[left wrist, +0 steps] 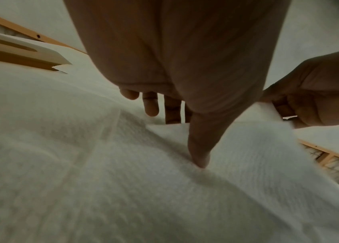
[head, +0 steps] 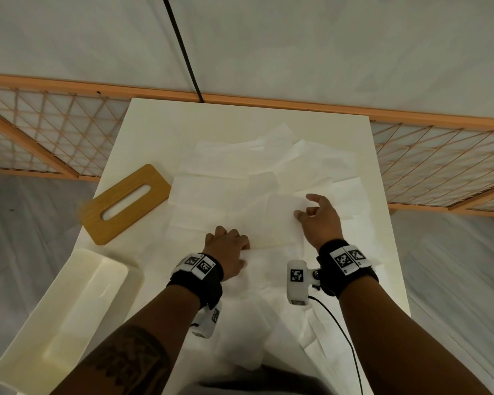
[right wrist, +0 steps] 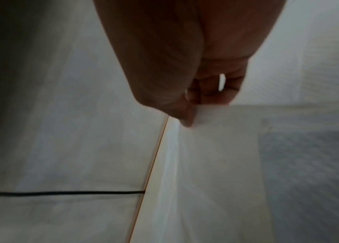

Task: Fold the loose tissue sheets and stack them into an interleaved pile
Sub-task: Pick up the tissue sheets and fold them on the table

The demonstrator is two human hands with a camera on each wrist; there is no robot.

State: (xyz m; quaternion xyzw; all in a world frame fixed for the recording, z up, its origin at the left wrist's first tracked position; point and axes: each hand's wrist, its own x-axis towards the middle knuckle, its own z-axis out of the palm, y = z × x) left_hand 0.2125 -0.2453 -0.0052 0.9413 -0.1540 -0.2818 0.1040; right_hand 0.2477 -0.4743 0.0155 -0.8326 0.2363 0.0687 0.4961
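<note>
Right grip (head: 319,217) pinching tissue sheet (head: 280,223) edge; left grip (head: 228,249) beside it, pressing flat, fingers straight.

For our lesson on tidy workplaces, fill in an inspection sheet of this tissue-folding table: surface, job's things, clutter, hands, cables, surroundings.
Surface: white table, mostly covered.
Job's things: loose tissue sheets spread flat and overlapping; one lifted sheet between the hands.
Clutter: wooden lid with a slot, left; open white box at the near-left edge.
Hands: left hand presses the tissue down, fingers straight; right hand pinches the lifted sheet's edge.
Cables: black cable from the right wrist camera; black cord beyond the table.
Surroundings: wooden lattice screen, grey floor.
</note>
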